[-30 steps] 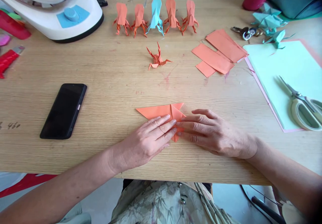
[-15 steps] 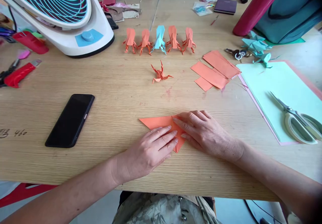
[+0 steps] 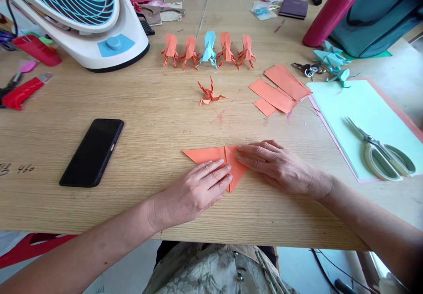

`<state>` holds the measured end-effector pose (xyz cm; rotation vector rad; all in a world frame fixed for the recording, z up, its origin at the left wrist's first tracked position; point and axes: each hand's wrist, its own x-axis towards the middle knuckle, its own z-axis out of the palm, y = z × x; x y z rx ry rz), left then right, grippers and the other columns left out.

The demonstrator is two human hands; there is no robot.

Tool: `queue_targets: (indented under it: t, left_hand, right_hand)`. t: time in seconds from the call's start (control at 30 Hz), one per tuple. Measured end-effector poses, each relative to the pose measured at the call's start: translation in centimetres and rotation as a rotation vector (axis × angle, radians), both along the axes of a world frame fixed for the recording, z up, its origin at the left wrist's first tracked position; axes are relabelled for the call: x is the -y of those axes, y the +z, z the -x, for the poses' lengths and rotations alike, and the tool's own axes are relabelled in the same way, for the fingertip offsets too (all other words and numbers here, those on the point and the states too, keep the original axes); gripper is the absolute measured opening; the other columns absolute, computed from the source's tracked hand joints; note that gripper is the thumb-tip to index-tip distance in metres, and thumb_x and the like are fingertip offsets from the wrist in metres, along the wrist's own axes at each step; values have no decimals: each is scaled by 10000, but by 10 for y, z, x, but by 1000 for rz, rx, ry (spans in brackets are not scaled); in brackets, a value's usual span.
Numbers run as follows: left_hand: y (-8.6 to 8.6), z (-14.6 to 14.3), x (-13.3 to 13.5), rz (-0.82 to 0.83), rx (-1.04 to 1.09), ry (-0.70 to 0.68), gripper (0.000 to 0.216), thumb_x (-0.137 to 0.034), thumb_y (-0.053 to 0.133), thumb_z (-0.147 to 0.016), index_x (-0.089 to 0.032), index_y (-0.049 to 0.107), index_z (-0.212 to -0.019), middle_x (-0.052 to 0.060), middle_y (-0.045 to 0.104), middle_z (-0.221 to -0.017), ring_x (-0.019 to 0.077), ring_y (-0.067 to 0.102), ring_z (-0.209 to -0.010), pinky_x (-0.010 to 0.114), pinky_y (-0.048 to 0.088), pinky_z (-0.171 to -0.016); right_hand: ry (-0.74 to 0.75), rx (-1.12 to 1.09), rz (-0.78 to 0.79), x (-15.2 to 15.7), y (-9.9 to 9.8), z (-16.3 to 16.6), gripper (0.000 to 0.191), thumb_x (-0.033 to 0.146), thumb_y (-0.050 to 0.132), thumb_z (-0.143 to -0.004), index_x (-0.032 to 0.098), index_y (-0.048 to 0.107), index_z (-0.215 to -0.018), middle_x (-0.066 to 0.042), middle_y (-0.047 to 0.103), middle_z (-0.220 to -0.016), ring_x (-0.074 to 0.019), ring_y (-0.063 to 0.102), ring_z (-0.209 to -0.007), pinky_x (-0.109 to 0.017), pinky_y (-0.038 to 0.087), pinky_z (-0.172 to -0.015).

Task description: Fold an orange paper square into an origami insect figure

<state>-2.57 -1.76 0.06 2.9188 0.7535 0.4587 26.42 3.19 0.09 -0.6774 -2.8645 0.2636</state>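
A folded sheet of orange paper (image 3: 236,169) lies on the table in front of me, a triangle with a point at left and another toward me. A crease runs down its middle. My left hand (image 3: 194,190) lies on its lower left part, fingers stretched flat across it. At the right corner, my right hand (image 3: 280,166) has its fingers closed together on the paper and hides that corner; the thumb is hard to make out. Beyond them stands a small orange origami figure (image 3: 209,94) with thin limbs. Farther back are several orange origami figures (image 3: 171,47) and one blue origami figure (image 3: 209,49) in a row.
Orange paper strips (image 3: 274,95) lie right of centre. Scissors (image 3: 385,153) rest on pale green sheets (image 3: 337,104) at right. A black phone (image 3: 94,153) lies at left, a fan (image 3: 109,42) behind it. A pink bottle (image 3: 335,12) and teal bag (image 3: 383,16) stand at back right.
My right hand has slid rightward along the paper from near the middle crease to the right corner, uncovering more of it. My left hand stays on the paper. The view has shifted slightly.
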Motion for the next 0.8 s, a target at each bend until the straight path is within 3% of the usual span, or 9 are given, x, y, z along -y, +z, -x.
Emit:
queue_targets:
  t: [0.3,0.47,0.63,0.8]
  left_hand:
    - [-1,0,0,-2,17,3,332,-202,516,-1012,-74,615,-1301,179,612,-1409,297,554,-1350,467,520,-1113]
    - [-2,1,1,-53,-28,-11,365,-200,503,-1019,-68,578,-1351,172,582,-1447,292,528,-1375,459,512,-1123]
    - [-4,2,0,-42,-2,-2,380,-192,507,-1009,-57,578,-1357,167,592,-1438,305,544,-1349,465,501,-1128]
    - [-5,1,0,14,2,19,391,-219,498,-1015,-81,571,-1373,163,588,-1442,301,537,-1356,465,495,-1126]
  right_hand:
    - [62,9,-25,10,12,-17,406,139,421,-1016,143,562,-1396,-177,540,-1482,-296,560,-1290,-492,492,-989]
    - [-42,-171,-3,15,18,7,397,86,444,-988,142,580,-1357,-168,644,-1323,-243,644,-1128,-414,539,-923]
    - [-64,-184,2,6,2,40,310,108,422,-1016,117,641,-1236,-164,662,-1287,-241,654,-1077,-401,543,-892]
    - [-101,-182,-68,2,-10,44,297,176,449,-1034,109,633,-1257,-167,676,-1285,-239,657,-1040,-398,515,-840]
